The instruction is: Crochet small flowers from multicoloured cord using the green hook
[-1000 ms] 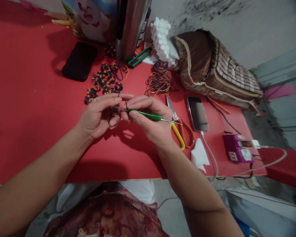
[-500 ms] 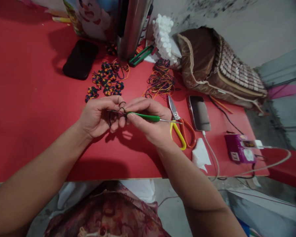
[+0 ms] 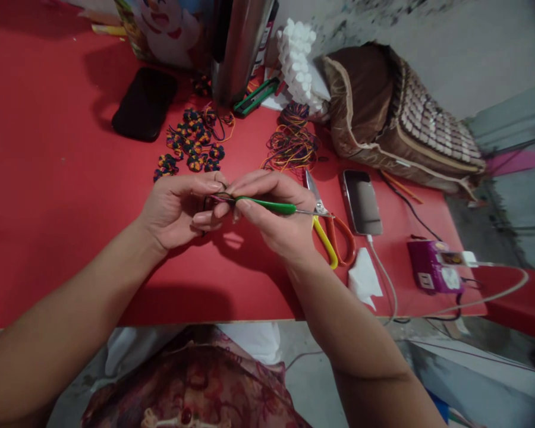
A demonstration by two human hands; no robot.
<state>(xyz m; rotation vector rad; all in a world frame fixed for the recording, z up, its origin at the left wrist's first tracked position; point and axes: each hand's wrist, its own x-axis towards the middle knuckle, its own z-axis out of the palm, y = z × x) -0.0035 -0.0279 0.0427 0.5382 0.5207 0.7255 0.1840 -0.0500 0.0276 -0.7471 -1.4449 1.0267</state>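
My right hand point(image 3: 274, 217) is closed on a green-handled crochet hook point(image 3: 267, 206), whose tip points left toward my left hand point(image 3: 178, 208). The left hand's thumb and fingers pinch a dark loop of thread point(image 3: 214, 199) right at the hook's tip. Both hands hover just above the red table point(image 3: 49, 178). Behind them lie several small multicoloured crocheted pieces point(image 3: 191, 145) and a tangle of coloured thread point(image 3: 292, 142).
Scissors with yellow and orange handles point(image 3: 327, 229) lie right of my right hand, beside a phone point(image 3: 362, 202) on a cable, a white scrap point(image 3: 363, 279) and a purple power adapter point(image 3: 430, 273). A black case point(image 3: 145, 104), a steel flask point(image 3: 238, 47), white foam point(image 3: 298, 56) and a brown bag point(image 3: 383, 113) stand behind.
The hook has shifted slightly up and right in my right hand, and the left fingers have closed tighter on the thread loop. The view tilted a little.
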